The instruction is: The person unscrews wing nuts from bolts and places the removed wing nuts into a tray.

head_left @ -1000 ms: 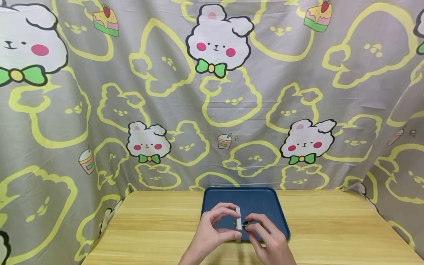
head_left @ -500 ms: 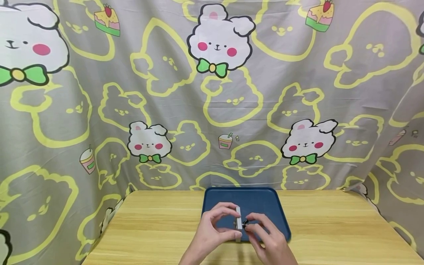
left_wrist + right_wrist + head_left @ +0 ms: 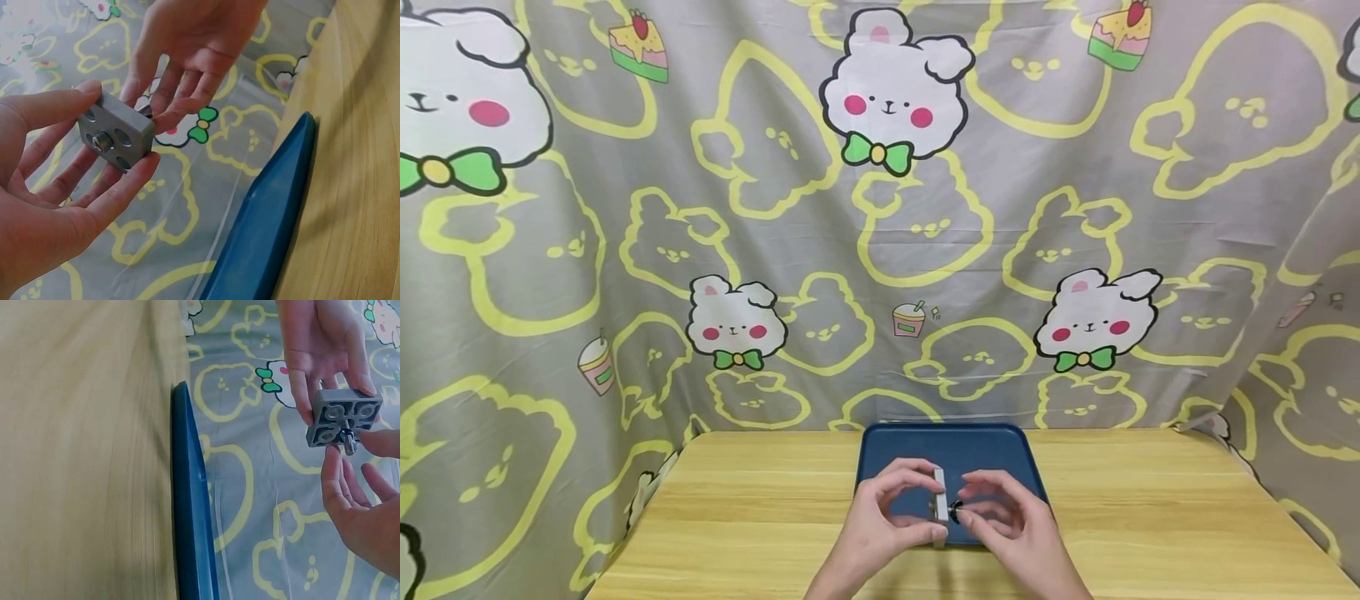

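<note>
A grey square block (image 3: pixel 137 120) with round recesses stands on edge between the fingers of my left hand (image 3: pixel 883 512), thumb at its lower edge and fingertips at the upper one. Through its middle runs a metal bolt (image 3: pixel 349 447), whose end sticks out toward my right hand (image 3: pixel 1022 529). A small dark piece (image 3: pixel 956 511) sits on that end in the head view. My right thumb tip is right beside it, while the index finger is spread away above. In the right wrist view the right fingers stand apart on either side of the bolt.
Beneath both hands lies a blue tray (image 3: pixel 977 450) with a raised rim, on a wooden table (image 3: pixel 760 500). A grey curtain (image 3: pixel 820 250) with rabbit prints hangs behind the table and along its sides.
My right hand's fingers were bunched closely at the bolt's dark end; now they have spread, with the index finger raised away. My left hand and the block stay in place.
</note>
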The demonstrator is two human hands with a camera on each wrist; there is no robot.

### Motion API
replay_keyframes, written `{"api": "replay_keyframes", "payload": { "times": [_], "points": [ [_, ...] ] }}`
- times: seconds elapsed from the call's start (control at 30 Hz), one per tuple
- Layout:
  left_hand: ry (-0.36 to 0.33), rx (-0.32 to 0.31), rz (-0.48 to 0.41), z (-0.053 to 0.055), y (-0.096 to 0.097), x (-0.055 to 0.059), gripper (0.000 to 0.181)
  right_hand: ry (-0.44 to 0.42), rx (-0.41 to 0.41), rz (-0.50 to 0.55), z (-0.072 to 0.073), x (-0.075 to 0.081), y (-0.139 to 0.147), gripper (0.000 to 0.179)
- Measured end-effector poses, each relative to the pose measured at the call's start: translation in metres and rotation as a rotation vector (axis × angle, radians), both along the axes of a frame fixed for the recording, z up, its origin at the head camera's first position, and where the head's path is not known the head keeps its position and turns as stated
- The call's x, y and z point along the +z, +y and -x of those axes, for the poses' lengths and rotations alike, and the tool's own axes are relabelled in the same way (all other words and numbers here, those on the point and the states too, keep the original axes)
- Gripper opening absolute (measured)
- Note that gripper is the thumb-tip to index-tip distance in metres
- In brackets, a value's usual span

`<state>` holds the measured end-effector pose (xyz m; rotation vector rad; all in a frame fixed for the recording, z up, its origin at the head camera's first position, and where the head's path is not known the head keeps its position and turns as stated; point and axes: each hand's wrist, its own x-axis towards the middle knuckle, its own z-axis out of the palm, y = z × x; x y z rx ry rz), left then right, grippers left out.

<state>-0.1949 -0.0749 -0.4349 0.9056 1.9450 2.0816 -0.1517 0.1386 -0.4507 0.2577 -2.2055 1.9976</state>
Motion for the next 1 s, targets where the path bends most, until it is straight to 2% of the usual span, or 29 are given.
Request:
{"api": "replay_keyframes", "payload": {
  "times": [0.1,0.23,0.33,0.53,0.6,0.7,0.73,0.83,1.0],
  "points": [
    [0.004,-0.002,0.001,-0.001,0.0,0.0,0.039,-0.018,0.014,-0.041,0.001,-0.001,-0.001,0.04],
    [0.007,0.006,0.007,-0.001,0.0,0.0,0.038,0.062,-0.02,-0.11,0.001,-0.004,-0.004,0.034],
    [0.008,0.008,0.012,-0.001,0.0,0.0,0.038,0.186,-0.059,-0.163,0.001,-0.007,-0.006,0.033],
    [0.009,-0.002,0.006,0.0,0.001,-0.001,0.038,0.556,-0.118,-0.355,0.004,-0.016,-0.007,0.044],
    [0.009,-0.005,0.002,0.0,0.001,-0.001,0.039,0.658,-0.124,-0.4,0.006,-0.019,-0.006,0.036],
    [0.004,-0.009,-0.004,0.001,0.0,-0.002,0.039,0.756,-0.137,-0.443,0.007,-0.022,-0.007,0.009],
    [0.001,-0.009,-0.006,0.001,0.0,-0.002,0.038,0.794,-0.144,-0.454,0.008,-0.023,-0.007,0.008],
    [-0.015,-0.011,-0.009,0.0,0.0,-0.001,0.039,0.908,-0.187,-0.507,0.01,-0.024,-0.008,0.025],
    [-0.041,-0.013,-0.007,0.0,-0.001,0.0,0.041,1.065,-0.225,-0.575,0.013,-0.026,-0.007,0.03]
  ]
}}
